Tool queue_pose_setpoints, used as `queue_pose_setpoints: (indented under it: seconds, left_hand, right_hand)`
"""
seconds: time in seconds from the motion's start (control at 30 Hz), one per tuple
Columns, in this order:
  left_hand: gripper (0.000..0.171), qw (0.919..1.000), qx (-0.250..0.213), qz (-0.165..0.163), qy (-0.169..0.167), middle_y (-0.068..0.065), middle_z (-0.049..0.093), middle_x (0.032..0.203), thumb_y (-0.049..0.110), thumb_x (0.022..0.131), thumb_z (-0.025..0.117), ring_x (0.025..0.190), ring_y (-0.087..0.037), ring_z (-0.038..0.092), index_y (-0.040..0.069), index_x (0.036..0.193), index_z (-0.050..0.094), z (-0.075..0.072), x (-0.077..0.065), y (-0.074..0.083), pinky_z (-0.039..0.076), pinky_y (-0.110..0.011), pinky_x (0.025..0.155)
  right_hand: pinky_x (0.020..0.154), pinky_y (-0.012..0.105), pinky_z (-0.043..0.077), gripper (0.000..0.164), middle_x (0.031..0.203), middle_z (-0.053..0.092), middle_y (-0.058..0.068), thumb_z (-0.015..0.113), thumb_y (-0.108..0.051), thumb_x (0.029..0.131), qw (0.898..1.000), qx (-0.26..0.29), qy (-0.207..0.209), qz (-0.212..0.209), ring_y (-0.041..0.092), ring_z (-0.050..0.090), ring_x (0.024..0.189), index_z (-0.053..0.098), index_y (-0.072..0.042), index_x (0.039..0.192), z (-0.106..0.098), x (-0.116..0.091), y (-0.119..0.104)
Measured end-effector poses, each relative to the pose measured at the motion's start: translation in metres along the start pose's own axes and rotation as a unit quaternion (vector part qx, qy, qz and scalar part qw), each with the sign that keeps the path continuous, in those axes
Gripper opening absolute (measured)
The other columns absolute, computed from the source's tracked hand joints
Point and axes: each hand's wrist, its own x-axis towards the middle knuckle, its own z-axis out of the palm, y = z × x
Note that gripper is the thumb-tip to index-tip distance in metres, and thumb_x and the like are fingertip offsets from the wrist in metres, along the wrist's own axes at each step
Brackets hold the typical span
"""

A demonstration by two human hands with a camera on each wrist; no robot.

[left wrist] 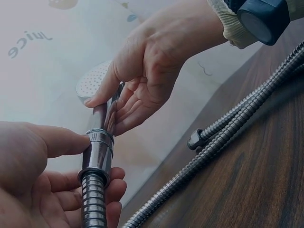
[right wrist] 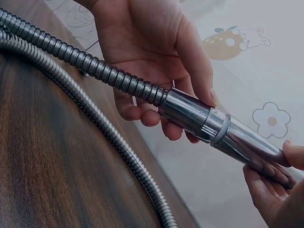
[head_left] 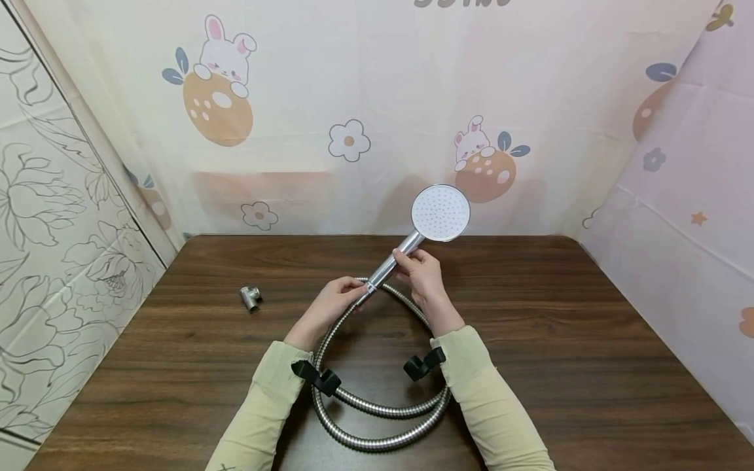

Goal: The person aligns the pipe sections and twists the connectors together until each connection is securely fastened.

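Starting close in, with the clock set on the hose-to-handle joint of the head view: passing pale yellow-green sleeves [head_left: 259, 399] at seven and five, then a ribbed metal shower hose [head_left: 371, 443] looping round at six over the wood-grain table [head_left: 589, 366]. And up to the joint itself! Pinching the tapered hose nut [left wrist: 95, 159] from between eight and nine with the left hand [head_left: 330, 301], thumb against its collar, other fingers curled in behind. Pinching the chrome handle [head_left: 385, 268] from about three with the right hand [head_left: 429, 281], thumb on one side, fingertips round the other. Hinging, by the look of it, on one line here: nut and handle end to end, long axis running from seven up to between one and two, left hand nearer the hose, right hand nearer the spray end. Topping out in the white spray face [head_left: 440, 212], facing the head camera. Off at nine, well apart from both hands, spotting a metal tee fitting [head_left: 250, 299]. Beyond, at twelve, reaching the printed cloth backdrop [head_left: 365, 196].

Switching to the left wrist view: catching a hex nut [left wrist: 194, 140] on the hose's loose end, hard to make out from the head. Over to the right wrist view: getting a pale ring [right wrist: 221, 130] between nut and handle, up close. Cannot tell how tightly seated.
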Motion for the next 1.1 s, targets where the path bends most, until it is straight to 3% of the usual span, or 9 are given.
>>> queue_pose_setpoints:
  seconds: [0.3, 0.67, 0.87, 1.1]
  left_hand:
    - [0.025, 1.0000, 0.007, -0.001, 0.002, -0.017, 0.063, 0.094, 0.019, 0.088, 0.058, 0.080, -0.025, 0.060, 0.000, 0.104, 0.059, 0.0003, -0.0008, -0.0002, 0.048, -0.033, 0.071]
    - [0.032, 0.9997, 0.021, -0.004, -0.010, -0.023, 0.063, 0.092, 0.022, 0.096, 0.041, 0.065, -0.012, 0.057, -0.002, 0.103, 0.061, 0.0012, -0.0003, -0.0015, 0.047, -0.031, 0.067]
    - [0.029, 0.9999, 0.014, -0.003, -0.007, -0.021, 0.062, 0.087, 0.022, 0.094, 0.047, 0.065, -0.012, 0.056, -0.002, 0.101, 0.061, 0.0016, -0.0006, -0.0015, 0.045, -0.027, 0.064]
    - [0.026, 0.9999, 0.014, -0.003, -0.007, -0.010, 0.061, 0.079, 0.024, 0.090, 0.055, 0.072, -0.022, 0.056, 0.001, 0.099, 0.062, 0.0003, -0.0004, -0.0012, 0.043, -0.026, 0.063]
  right_hand:
    - [0.063, 0.022, 0.051, 0.021, 0.071, 0.060, -0.005, 0.062, -0.011, 0.086, 1.000, -0.004, 0.002, 0.000, 0.004, 0.060, 0.063, 0.055, 0.000, 0.102, -0.0004, 0.0007, 0.0008]
    - [0.063, 0.021, 0.052, 0.022, 0.074, 0.059, -0.002, 0.061, -0.010, 0.086, 1.000, 0.009, -0.002, -0.001, 0.005, 0.061, 0.064, 0.054, 0.002, 0.104, 0.0003, 0.0000, -0.0004]
    - [0.062, 0.021, 0.051, 0.023, 0.073, 0.059, -0.003, 0.061, -0.009, 0.086, 1.000, 0.008, -0.006, -0.004, 0.005, 0.061, 0.064, 0.054, 0.003, 0.104, -0.0007, -0.0002, 0.0009]
    - [0.065, 0.022, 0.052, 0.027, 0.076, 0.061, -0.002, 0.061, -0.011, 0.086, 1.000, -0.003, -0.004, 0.001, 0.005, 0.062, 0.066, 0.053, 0.004, 0.107, -0.0020, -0.0001, 0.0024]
